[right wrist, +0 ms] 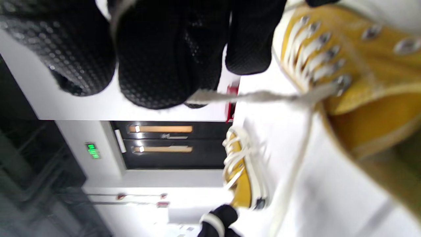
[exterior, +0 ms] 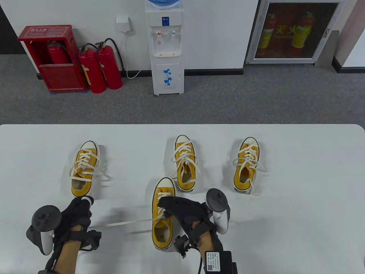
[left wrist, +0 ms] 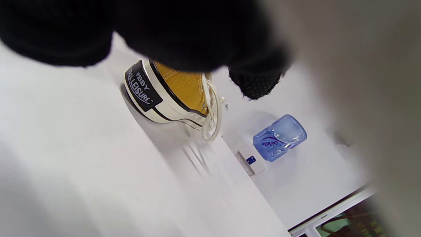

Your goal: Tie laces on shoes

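Note:
The near yellow sneaker point(exterior: 162, 228) stands toe-away at the table's front centre. My right hand point(exterior: 182, 211) lies over its laced part, fingers curled; in the right wrist view its fingers point(right wrist: 158, 65) pinch one lace end point(right wrist: 250, 97) coming taut from the top eyelet of that sneaker point(right wrist: 368, 85). The other lace end point(exterior: 122, 223) runs blurred to the left, to my left hand point(exterior: 77, 214), which is curled and seems to grip it. That hand's fingertips sit just behind the heel of the left sneaker point(exterior: 84, 171), whose heel label point(left wrist: 144, 92) fills the left wrist view.
Two more yellow sneakers point(exterior: 186, 164) point(exterior: 246, 165) stand behind the near one, laces loose. The white table point(exterior: 299, 199) ends at its far edge before a grey carpet. A water dispenser point(exterior: 166, 48) and red extinguishers point(exterior: 99, 68) stand by the wall.

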A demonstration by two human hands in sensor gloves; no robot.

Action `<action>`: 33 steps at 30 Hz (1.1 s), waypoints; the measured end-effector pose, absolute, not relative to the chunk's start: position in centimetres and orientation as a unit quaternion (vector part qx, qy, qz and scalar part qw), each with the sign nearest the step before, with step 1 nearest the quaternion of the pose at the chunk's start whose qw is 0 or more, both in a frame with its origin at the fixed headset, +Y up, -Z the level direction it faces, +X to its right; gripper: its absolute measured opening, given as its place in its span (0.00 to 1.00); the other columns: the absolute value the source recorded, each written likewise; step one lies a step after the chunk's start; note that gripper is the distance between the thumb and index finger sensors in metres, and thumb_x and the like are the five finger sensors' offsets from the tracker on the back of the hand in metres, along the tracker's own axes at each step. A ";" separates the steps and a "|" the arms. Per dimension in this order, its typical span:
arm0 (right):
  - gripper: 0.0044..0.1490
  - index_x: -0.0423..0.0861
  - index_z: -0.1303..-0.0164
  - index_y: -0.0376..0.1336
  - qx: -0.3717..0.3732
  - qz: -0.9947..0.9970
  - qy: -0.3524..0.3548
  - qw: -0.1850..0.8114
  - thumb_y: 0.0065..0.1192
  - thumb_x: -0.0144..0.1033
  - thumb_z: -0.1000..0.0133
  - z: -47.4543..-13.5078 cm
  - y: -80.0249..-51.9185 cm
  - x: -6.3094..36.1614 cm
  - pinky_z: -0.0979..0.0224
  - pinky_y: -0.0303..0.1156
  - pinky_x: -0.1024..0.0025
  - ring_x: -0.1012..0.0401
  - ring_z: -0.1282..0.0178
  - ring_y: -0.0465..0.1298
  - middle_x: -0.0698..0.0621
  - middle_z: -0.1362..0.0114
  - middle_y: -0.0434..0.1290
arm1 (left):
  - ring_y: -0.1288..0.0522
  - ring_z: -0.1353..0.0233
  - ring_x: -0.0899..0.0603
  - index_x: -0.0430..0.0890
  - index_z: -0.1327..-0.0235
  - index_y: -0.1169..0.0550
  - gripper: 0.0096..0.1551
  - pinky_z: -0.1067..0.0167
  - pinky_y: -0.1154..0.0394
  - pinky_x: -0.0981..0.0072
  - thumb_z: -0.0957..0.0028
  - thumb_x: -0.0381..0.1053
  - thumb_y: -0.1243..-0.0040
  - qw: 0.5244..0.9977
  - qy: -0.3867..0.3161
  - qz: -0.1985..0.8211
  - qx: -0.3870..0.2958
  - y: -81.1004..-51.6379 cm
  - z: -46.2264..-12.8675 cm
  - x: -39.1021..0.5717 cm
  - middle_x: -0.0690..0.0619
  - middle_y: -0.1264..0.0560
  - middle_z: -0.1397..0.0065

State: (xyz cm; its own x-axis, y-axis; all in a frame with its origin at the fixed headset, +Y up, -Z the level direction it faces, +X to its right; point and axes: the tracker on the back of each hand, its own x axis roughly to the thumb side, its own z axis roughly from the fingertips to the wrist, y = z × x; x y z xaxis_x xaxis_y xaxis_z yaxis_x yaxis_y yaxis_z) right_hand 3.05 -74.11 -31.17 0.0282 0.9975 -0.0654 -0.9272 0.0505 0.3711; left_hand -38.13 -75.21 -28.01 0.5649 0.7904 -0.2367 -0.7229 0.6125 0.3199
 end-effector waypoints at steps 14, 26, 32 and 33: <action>0.34 0.37 0.35 0.68 0.169 0.678 0.158 0.697 0.73 0.38 0.50 -30.4 -74.9 1.3 0.23 0.45 0.25 0.50 0.29 0.74 0.47 0.18 0.60 | 0.13 0.82 0.54 0.54 0.48 0.14 0.24 0.82 0.15 0.61 0.47 0.65 0.43 0.843 0.152 0.507 0.095 -74.1 -27.5 -36.7 0.64 0.13 0.76; 0.33 0.35 0.35 0.65 0.163 0.820 0.063 0.545 0.71 0.28 0.51 -29.6 -73.4 -0.7 0.27 0.61 0.40 0.58 0.46 0.76 0.45 0.19 0.54 | 0.07 0.61 0.46 0.56 0.41 0.18 0.25 0.75 0.11 0.60 0.45 0.64 0.45 0.680 0.013 0.732 0.044 -71.5 -26.8 -32.9 0.56 0.11 0.56; 0.34 0.36 0.34 0.65 0.161 0.855 0.065 0.488 0.70 0.27 0.52 -29.6 -73.5 -1.7 0.27 0.60 0.42 0.58 0.49 0.74 0.46 0.19 0.52 | 0.08 0.51 0.44 0.59 0.37 0.21 0.25 0.66 0.11 0.57 0.44 0.64 0.47 0.628 -0.054 0.776 0.020 -69.3 -26.4 -30.3 0.56 0.14 0.46; 0.34 0.37 0.34 0.66 0.158 0.862 0.060 0.477 0.70 0.27 0.52 -29.6 -73.5 -1.8 0.27 0.59 0.41 0.58 0.49 0.74 0.46 0.19 0.52 | 0.09 0.49 0.44 0.60 0.36 0.22 0.25 0.64 0.11 0.57 0.43 0.64 0.48 0.617 -0.066 0.784 0.011 -68.8 -26.3 -29.8 0.55 0.15 0.44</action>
